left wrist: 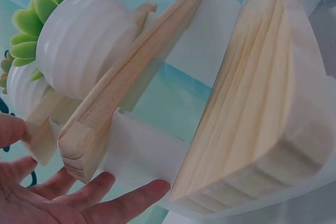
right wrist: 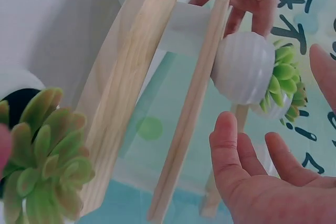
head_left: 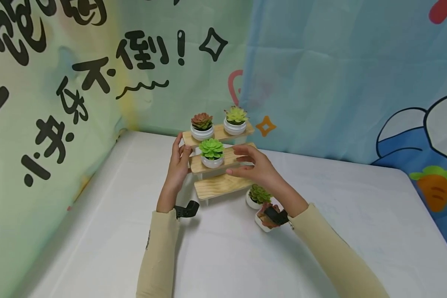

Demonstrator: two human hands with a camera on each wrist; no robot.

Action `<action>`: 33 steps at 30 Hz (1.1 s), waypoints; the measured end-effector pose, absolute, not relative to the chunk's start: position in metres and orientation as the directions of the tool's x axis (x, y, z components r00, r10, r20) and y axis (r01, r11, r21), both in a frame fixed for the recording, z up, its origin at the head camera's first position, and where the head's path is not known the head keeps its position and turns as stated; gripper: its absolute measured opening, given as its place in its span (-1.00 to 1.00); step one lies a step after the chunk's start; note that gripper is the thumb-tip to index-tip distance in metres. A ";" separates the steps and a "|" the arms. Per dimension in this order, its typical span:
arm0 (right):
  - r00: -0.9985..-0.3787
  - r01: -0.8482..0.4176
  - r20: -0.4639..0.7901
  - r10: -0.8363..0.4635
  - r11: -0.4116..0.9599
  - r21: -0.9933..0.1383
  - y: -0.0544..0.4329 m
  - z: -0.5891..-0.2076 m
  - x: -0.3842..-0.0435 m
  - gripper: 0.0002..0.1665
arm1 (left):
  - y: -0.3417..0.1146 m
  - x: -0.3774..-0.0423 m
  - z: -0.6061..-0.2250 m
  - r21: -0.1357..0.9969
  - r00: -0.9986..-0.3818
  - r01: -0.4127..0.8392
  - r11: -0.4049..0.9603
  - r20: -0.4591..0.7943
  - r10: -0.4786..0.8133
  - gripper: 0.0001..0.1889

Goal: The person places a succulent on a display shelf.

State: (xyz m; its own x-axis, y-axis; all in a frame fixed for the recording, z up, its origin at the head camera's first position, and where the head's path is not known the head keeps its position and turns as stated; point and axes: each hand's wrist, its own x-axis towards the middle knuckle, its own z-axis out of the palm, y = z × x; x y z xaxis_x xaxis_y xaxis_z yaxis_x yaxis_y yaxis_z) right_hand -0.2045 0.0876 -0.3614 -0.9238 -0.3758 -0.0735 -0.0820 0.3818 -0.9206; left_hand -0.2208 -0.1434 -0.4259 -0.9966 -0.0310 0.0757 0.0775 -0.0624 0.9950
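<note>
A three-tier wooden plant stand (head_left: 223, 185) with white supports stands at the back of the table. Its top tier carries a reddish potted succulent (head_left: 202, 122) and a yellow-green potted succulent (head_left: 236, 116). On the left part of the middle tier is a bright green potted succulent (head_left: 211, 150); the lowest tier is bare. My left hand (head_left: 177, 165) is at the stand's left end, its fingers spread along the tier ends and white support (left wrist: 142, 145). Over the right part of the middle tier, my right hand (head_left: 260, 165) is held with fingers apart and nothing between them.
On the table (head_left: 223, 256), a green potted succulent (head_left: 260, 193) and a reddish potted plant (head_left: 265, 220) sit right of the stand, partly under my right wrist. Printed cloth backdrops (head_left: 313, 82) rise behind the table and along its left side.
</note>
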 end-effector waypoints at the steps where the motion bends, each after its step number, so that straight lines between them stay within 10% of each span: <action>1: -0.925 -0.084 -0.072 -0.374 0.385 -0.919 0.089 -0.361 -0.203 -0.15 | -0.143 -0.221 -0.426 0.995 -0.997 0.077 -0.063 0.075 -0.031 -0.39; 33: -0.973 -0.094 0.023 -0.231 0.297 -0.950 0.162 -0.383 -0.147 -0.19 | -0.140 -0.216 -0.422 0.996 -0.997 0.077 -0.053 0.075 -0.033 -0.41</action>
